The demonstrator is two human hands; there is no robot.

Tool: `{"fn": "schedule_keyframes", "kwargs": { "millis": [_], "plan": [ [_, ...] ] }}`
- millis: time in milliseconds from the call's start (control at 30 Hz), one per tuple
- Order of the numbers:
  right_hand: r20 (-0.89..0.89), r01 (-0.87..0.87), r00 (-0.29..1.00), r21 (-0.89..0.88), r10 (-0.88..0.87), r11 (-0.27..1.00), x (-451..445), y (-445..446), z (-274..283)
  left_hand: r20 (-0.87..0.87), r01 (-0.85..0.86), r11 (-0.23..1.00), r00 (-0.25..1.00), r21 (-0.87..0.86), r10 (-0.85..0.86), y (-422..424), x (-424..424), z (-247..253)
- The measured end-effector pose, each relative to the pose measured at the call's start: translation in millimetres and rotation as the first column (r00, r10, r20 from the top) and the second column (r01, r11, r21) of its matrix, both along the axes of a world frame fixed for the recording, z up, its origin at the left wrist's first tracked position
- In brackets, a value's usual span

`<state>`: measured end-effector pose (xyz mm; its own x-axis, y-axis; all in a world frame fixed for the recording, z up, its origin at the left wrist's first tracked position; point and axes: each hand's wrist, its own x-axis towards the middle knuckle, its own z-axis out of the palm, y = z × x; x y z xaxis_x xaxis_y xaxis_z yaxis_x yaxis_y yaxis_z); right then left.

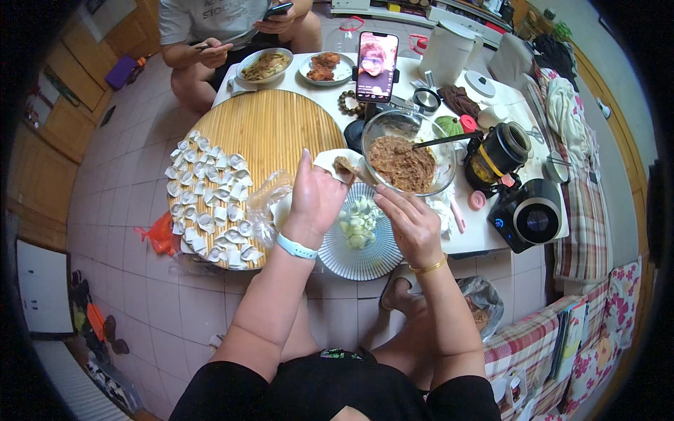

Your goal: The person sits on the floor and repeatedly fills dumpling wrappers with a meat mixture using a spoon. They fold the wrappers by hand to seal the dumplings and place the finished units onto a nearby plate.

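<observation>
On the fingers of my left hand lies a white dough wrapper, with a dab of minced filling on it. My right hand grips a thin wooden spreader, whose tip touches that filling. Just beyond sits a glass bowl of minced meat, black chopsticks resting in it. Below my hands is a ribbed plate with chopped pale-green pieces. Folded wontons cover the near left part of a round bamboo board. A plastic bag with wrappers lies beside my left wrist.
A phone stands in a holder behind the bowl. Across the table a person holds a phone and chopsticks near a noodle bowl and a plate of fried food. A white kettle, a blender jar and its black base stand at right.
</observation>
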<state>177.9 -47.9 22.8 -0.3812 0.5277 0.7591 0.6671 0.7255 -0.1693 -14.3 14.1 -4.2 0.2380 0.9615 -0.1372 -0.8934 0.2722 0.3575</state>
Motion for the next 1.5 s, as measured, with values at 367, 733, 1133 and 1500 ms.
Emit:
{"fn": "schedule_keyframes", "kwargs": {
  "millis": [367, 733, 1133, 1500],
  "plan": [
    [0.027, -0.029, 0.999, 0.009, 0.029, 1.0, -6, 0, 3, -0.047, -0.017, 1.0, 0.999, -0.019, 0.016, 2, 1, -6],
    [-0.37, -0.031, 0.929, -0.134, -0.021, 0.991, 0, 1, 7, -0.075, -0.077, 0.993, 0.995, -0.089, 0.071, 5, 2, -12],
    [-0.208, 0.037, 0.977, -0.01, -0.039, 0.999, 25, -8, 20, -0.047, -0.069, 0.993, 0.997, -0.099, 0.065, 4, 24, -7],
    [-0.862, -0.302, 0.347, -0.477, -0.371, 0.826, 64, 1, -12, -0.153, -0.133, 0.991, 0.979, 0.015, 0.134, 6, 48, -1]
  ]
}}
